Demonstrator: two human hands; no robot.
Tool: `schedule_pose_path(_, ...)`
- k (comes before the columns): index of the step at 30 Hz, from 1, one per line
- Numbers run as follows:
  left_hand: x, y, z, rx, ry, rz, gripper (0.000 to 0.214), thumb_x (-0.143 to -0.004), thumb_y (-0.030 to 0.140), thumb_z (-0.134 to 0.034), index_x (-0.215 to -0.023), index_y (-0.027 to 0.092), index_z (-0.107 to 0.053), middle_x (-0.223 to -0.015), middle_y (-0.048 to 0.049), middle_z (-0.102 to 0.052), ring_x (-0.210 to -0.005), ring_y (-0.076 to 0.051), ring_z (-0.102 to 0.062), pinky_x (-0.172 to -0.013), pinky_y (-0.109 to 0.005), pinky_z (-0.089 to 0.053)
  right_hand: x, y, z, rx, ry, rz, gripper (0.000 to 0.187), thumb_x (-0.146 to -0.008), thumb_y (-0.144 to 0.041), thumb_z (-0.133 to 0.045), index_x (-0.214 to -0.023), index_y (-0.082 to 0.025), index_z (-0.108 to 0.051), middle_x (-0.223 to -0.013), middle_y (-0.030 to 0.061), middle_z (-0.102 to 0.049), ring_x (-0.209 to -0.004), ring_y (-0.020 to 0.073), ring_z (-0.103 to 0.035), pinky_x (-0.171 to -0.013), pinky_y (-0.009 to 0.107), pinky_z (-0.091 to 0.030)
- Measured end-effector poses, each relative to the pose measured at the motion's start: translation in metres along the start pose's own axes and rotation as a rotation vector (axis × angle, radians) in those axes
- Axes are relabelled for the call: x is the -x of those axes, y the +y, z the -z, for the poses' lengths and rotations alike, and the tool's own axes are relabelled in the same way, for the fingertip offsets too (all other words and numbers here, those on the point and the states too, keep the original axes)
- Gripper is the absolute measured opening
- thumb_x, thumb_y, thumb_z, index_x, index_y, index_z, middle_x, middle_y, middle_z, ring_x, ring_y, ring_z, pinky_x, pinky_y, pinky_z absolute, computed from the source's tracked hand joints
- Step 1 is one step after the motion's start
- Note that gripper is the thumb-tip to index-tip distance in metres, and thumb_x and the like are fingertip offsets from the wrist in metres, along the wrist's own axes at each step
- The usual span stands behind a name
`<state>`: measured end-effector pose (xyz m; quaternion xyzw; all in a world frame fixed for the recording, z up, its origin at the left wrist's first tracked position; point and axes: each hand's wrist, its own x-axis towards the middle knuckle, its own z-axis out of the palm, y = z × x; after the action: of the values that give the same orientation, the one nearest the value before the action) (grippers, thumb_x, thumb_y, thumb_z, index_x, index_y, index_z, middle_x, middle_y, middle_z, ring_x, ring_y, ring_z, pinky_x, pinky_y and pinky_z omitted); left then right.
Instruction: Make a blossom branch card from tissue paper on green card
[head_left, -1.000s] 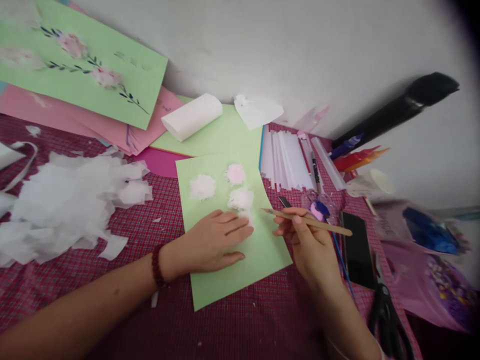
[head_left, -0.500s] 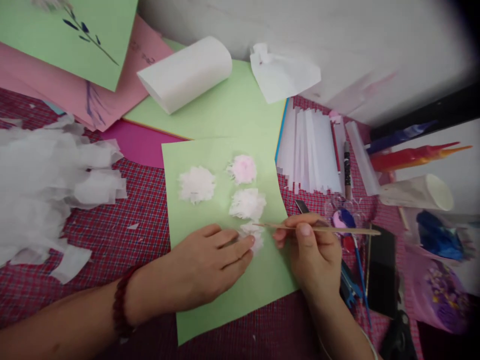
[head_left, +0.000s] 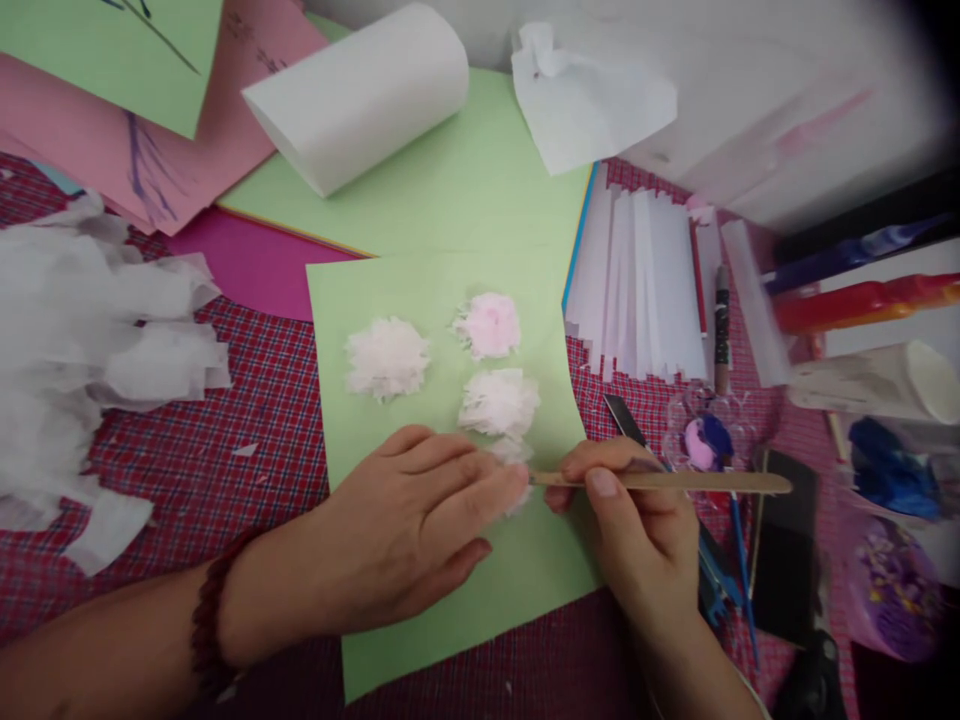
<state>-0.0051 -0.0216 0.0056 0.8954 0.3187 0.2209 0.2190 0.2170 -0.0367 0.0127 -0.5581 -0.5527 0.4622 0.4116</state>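
Note:
A light green sheet (head_left: 442,620) lies in the middle with several fluffy paper flowers on it. The flowers include a whitish one (head_left: 388,357), a pink-tinted one (head_left: 489,324) and a pale one (head_left: 498,402). My left hand (head_left: 420,520) rests flat over the sheet with its fingers stretched out, partly covering the lowest paper flower (head_left: 511,450). Between the thumb and fingers of my right hand (head_left: 637,520) is a thin flat wooden stick (head_left: 712,483). Its narrow end meets my left index fingertip at the lowest flower; whether they touch I cannot tell.
White tissue pieces (head_left: 52,340) are heaped at the left. A white paper roll (head_left: 367,95) and crumpled paper (head_left: 592,95) lie behind. Paper strips (head_left: 645,280), a paint palette (head_left: 705,435), a paintbrush (head_left: 742,570), a black phone-like slab (head_left: 784,540) and a paper cup (head_left: 874,385) are at the right.
The wooden stick's narrow end has dropped slightly to my left fingertip. My left index finger now covers more of the lowest flower. The view has shifted a little closer.

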Motion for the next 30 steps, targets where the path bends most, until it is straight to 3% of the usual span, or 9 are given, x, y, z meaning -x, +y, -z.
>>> schedule_pose_path(6, 0.0023, -0.0004, -0.0004, -0.113, -0.034, -0.152, 0.034, -0.092, 0.013, -0.047, -0.126, 0.015, -0.053, -0.114, -0.0073, -0.069, -0.102, -0.019, -0.061, -0.087, -0.036, -0.045, -0.0007, 0.0038, 0.0013, -0.118, 0.156, 0.003, 0.017, -0.095, -0.028, -0.049, -0.085, -0.023, -0.062, -0.066, 0.0002, -0.06, -0.061, 0.0154, -0.057, -0.057, 0.029, -0.047)
schedule_pose_path(9, 0.0036, 0.0013, 0.0024, -0.154, -0.033, -0.213, 0.032, -0.093, 0.011, -0.045, -0.123, 0.014, -0.056, -0.115, -0.0073, -0.069, -0.102, -0.019, -0.06, -0.086, -0.036, -0.046, 0.0005, 0.0053, 0.0004, -0.05, 0.105, 0.01, 0.017, -0.096, -0.027, -0.049, -0.087, -0.023, -0.063, -0.069, 0.0002, -0.061, -0.064, 0.0152, -0.059, -0.06, 0.03, -0.048)
schedule_pose_path(13, 0.0029, 0.0016, 0.0045, -0.163, -0.038, -0.227, 0.03, -0.095, 0.014, -0.041, -0.119, 0.014, -0.059, -0.113, -0.0072, -0.069, -0.099, -0.019, -0.06, -0.083, -0.035, -0.046, 0.0018, 0.0055, -0.0019, 0.032, 0.058, 0.036, 0.015, -0.095, -0.023, -0.051, -0.089, -0.024, -0.065, -0.074, 0.0005, -0.062, -0.067, 0.0147, -0.06, -0.062, 0.029, -0.049)
schedule_pose_path(18, 0.0019, 0.0005, 0.0038, -0.162, -0.05, -0.235, 0.028, -0.096, 0.014, -0.044, -0.12, 0.011, -0.058, -0.112, -0.0087, -0.068, -0.097, -0.019, -0.06, -0.083, -0.035, -0.046, 0.0009, 0.0072, -0.0013, -0.052, 0.142, 0.058, 0.018, -0.096, -0.022, -0.048, -0.091, -0.024, -0.065, -0.075, 0.0013, -0.061, -0.065, 0.0151, -0.059, -0.062, 0.031, -0.049)
schedule_pose_path(22, 0.0029, 0.0006, 0.0029, -0.146, -0.048, -0.224, 0.028, -0.097, 0.014, -0.04, -0.119, 0.011, -0.058, -0.111, -0.0081, -0.069, -0.096, -0.018, -0.06, -0.083, -0.034, -0.045, 0.0013, 0.0065, -0.0005, -0.125, 0.064, 0.082, 0.018, -0.096, -0.021, -0.047, -0.09, -0.023, -0.064, -0.071, 0.0002, -0.058, -0.063, 0.0139, -0.056, -0.059, 0.029, -0.047)
schedule_pose_path(27, 0.0047, 0.0002, 0.0006, -0.135, -0.054, -0.221, 0.031, -0.099, 0.014, -0.037, -0.12, 0.011, -0.058, -0.114, -0.0071, -0.068, -0.098, -0.02, -0.06, -0.085, -0.036, -0.045, 0.0023, 0.0033, -0.0028, 0.067, 0.051, 0.107, 0.013, -0.093, -0.018, -0.053, -0.089, -0.022, -0.065, -0.076, 0.0006, -0.059, -0.066, 0.0134, -0.059, -0.059, 0.028, -0.048)
schedule_pose_path(30, 0.0054, -0.0003, -0.0005, -0.131, -0.053, -0.222, 0.031, -0.099, 0.014, -0.037, -0.121, 0.011, -0.058, -0.114, -0.0071, -0.068, -0.098, -0.02, -0.06, -0.085, -0.037, -0.045, 0.001, 0.0035, -0.0029, -0.005, 0.103, 0.101, 0.015, -0.094, -0.021, -0.051, -0.088, -0.023, -0.064, -0.07, 0.0002, -0.058, -0.062, 0.0138, -0.056, -0.056, 0.029, -0.046)
